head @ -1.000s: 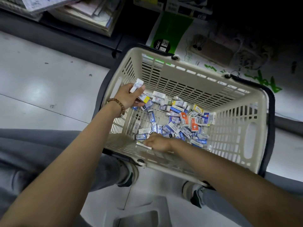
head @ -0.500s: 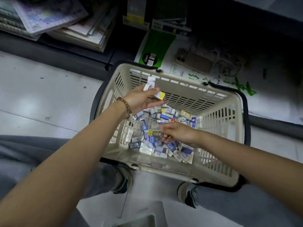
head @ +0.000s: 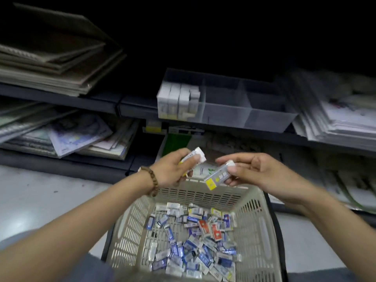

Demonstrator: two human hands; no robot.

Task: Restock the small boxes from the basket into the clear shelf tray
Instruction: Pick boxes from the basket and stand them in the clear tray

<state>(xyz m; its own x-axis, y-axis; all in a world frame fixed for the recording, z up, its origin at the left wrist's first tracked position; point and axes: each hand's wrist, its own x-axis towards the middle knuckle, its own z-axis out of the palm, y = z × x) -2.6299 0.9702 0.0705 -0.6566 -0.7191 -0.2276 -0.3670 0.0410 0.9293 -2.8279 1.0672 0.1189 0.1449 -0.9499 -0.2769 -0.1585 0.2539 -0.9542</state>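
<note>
Small boxes (head: pixel 193 243): a loose heap, mostly blue-and-white with a few red and yellow, spread over the bottom of the basket (head: pixel 130 226) and thickest toward its near right corner. Far too many to count.

One box (head: pixel 218 177), white with a yellow end, is up out of the heap. It is pinched between the thumb and fingers of the right hand (head: pixel 256 171) and tilted above the basket's far rim. The left hand (head: pixel 172 170) is near it, fingers curled round a small bundle of boxes (head: pixel 196 157) (two at least; exact number unclear, a white end pokes out past the thumb). The hands do not touch. Bead bracelet (head: pixel 153 181) on the left wrist.

Tray (head: pixel 266 119): clear, three compartments, sitting at the front edge of the shelf (head: pixel 138 106), above and beyond the hands. The left compartment holds a block of upright white boxes (head: pixel 177 98), packed close. The middle and right compartments look bare.

Progress, as judged: early. One compartment is roughly full, two are left, and the basket is heavily stocked. The step in hand looks like gathering a handful before the lift. Nothing held has reached the tray yet.

Around: stacks of paper and card (head: pixel 61 64) toward the shelf's left end, more sheets (head: pixel 341 119) toward its right end. The basket stands on a pale floor (head: pixel 40 200).
</note>
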